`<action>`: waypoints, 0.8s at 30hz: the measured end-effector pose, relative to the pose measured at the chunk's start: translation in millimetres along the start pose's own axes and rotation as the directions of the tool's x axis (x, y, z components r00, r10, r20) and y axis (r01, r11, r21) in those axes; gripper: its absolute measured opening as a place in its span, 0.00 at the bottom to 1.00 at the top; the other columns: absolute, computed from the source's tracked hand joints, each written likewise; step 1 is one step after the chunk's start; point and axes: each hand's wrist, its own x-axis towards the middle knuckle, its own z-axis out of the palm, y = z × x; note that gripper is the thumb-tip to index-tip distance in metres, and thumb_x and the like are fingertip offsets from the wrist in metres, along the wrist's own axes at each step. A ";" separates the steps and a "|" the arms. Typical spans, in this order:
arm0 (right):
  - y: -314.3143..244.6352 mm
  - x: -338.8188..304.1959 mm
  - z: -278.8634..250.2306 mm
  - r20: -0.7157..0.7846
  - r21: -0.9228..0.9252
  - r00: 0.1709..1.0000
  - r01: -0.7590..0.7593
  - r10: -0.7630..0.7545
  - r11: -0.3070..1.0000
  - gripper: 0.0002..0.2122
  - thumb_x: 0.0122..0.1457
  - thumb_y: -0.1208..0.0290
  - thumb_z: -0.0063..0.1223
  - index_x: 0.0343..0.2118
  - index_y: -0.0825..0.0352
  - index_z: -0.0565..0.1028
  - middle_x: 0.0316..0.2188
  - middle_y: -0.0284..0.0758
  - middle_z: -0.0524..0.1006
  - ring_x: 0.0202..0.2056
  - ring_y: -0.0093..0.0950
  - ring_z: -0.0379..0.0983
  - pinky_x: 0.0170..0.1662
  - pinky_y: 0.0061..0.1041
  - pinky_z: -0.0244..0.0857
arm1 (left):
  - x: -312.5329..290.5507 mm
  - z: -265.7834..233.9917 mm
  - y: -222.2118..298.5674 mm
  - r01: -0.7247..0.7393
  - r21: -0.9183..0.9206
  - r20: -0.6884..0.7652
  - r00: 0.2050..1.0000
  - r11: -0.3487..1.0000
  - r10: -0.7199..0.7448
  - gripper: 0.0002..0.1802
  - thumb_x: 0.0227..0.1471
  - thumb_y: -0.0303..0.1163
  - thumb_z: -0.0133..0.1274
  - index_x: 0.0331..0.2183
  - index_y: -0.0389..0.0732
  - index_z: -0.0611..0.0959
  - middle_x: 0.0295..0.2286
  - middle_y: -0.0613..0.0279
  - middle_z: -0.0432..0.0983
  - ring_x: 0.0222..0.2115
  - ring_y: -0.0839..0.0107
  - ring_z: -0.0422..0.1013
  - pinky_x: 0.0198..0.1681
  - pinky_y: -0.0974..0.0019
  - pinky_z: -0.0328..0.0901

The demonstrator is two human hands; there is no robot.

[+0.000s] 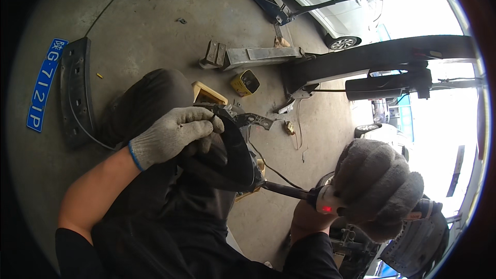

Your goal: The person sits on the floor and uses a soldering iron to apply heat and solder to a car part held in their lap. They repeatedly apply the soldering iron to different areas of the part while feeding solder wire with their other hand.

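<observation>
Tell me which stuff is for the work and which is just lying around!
Seem part of the job: left gloved hand, black curved part, right gloved hand, handheld tool with red light.
Seem just lying about: yellow tub, blue plate, long black panel.

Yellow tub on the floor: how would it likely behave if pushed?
The yellow tub would probably slide rather than roll, given its flat sides. Anything inside could spill if it tipped, since its top looks open.

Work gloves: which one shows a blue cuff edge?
The left glove, at the curved black part; the right glove, wrapped around the tool with the red light, shows none.
</observation>
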 end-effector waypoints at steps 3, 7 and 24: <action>7.0 1.1 -2.9 0.004 0.028 1.000 -0.002 0.001 1.000 0.10 0.65 0.62 0.46 0.36 0.62 0.76 0.26 0.32 0.76 0.27 0.22 0.72 0.28 0.21 0.71 | -0.1 1.2 2.9 0.016 0.017 -0.004 1.000 1.000 -0.016 0.12 0.59 0.29 0.44 0.39 0.38 0.81 0.24 0.69 0.75 0.25 0.81 0.71 0.32 0.76 0.66; 11.9 4.4 -6.8 0.013 0.055 1.000 -0.007 0.006 0.998 0.10 0.65 0.62 0.45 0.36 0.62 0.76 0.27 0.32 0.76 0.27 0.22 0.73 0.28 0.21 0.71 | 2.1 -0.4 -1.5 -0.006 -0.009 0.011 1.000 1.000 0.006 0.12 0.60 0.30 0.44 0.39 0.38 0.81 0.24 0.69 0.75 0.25 0.81 0.71 0.33 0.75 0.66; 37.2 7.9 -18.1 -0.025 0.135 0.999 -0.030 0.034 0.990 0.12 0.67 0.62 0.43 0.36 0.63 0.75 0.27 0.33 0.76 0.27 0.23 0.73 0.27 0.22 0.71 | 3.0 -1.9 -5.7 -0.005 -0.039 0.006 1.000 0.999 0.005 0.11 0.60 0.29 0.45 0.39 0.37 0.81 0.24 0.68 0.75 0.25 0.81 0.71 0.33 0.75 0.66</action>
